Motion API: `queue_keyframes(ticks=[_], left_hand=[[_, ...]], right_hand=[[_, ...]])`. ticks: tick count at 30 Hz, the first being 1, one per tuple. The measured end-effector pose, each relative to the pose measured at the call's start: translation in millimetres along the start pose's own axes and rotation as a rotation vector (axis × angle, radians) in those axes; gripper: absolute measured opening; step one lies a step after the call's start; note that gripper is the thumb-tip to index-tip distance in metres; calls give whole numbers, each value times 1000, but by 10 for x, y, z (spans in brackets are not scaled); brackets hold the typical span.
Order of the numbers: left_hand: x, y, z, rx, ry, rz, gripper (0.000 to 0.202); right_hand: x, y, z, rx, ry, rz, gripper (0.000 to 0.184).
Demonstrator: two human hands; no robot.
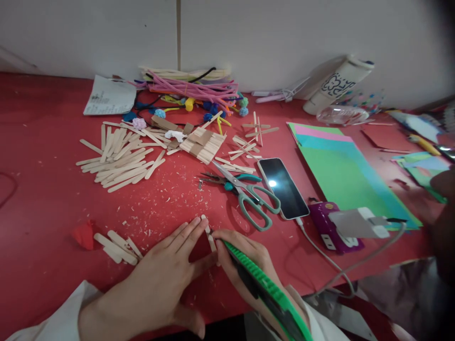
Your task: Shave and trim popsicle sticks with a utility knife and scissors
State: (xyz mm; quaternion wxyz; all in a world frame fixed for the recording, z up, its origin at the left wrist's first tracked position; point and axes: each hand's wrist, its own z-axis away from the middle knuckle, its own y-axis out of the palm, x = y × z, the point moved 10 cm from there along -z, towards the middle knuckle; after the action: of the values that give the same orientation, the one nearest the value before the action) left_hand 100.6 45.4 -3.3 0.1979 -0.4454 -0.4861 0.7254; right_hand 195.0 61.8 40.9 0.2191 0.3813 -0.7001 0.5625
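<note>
A pale wooden craft stick (pixel 209 236) lies flat on the red tabletop between my hands. My left hand (pixel 168 265) rests palm down, its index fingertip pinning the stick's far end and its thumb at the near end. In my right hand (pixel 249 260) is a green utility knife (pixel 263 279), gripped close to its tip. The blade touches or nearly touches the stick; its tip is small and partly hidden by the fingers. Several short stick pieces (pixel 119 248) lie left of my left hand, near a crumpled red scrap (pixel 84 235).
Scissors (pixel 249 194) overlap pliers (pixel 227 182) beyond my hands. A phone (pixel 283 188) and purple power block (pixel 332 225) trail cables rightward. A stick pile (pixel 121 154), pipe cleaners (pixel 192 87), coloured paper (pixel 337 166) and a tumbler (pixel 337 85) stand farther back. Another person's hand (pixel 444 184) shows at right.
</note>
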Motion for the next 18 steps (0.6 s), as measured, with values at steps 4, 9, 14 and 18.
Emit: queue_keyframes(ticks=[4, 9, 14, 18], left_hand=[[-11, -17, -22, 31, -19, -24, 98], [14, 32, -70, 141, -88, -56, 103], [17, 54, -73, 191, -113, -54, 99], [10, 48, -46, 120, -88, -36, 102]], right_hand=[[-2, -16, -11, -29, 20, -46, 15], [-15, -143, 145, -171, 33, -13, 14], [-58, -218, 238, -254, 42, 31, 15], [-93, -127, 173, -174, 68, 18, 15]])
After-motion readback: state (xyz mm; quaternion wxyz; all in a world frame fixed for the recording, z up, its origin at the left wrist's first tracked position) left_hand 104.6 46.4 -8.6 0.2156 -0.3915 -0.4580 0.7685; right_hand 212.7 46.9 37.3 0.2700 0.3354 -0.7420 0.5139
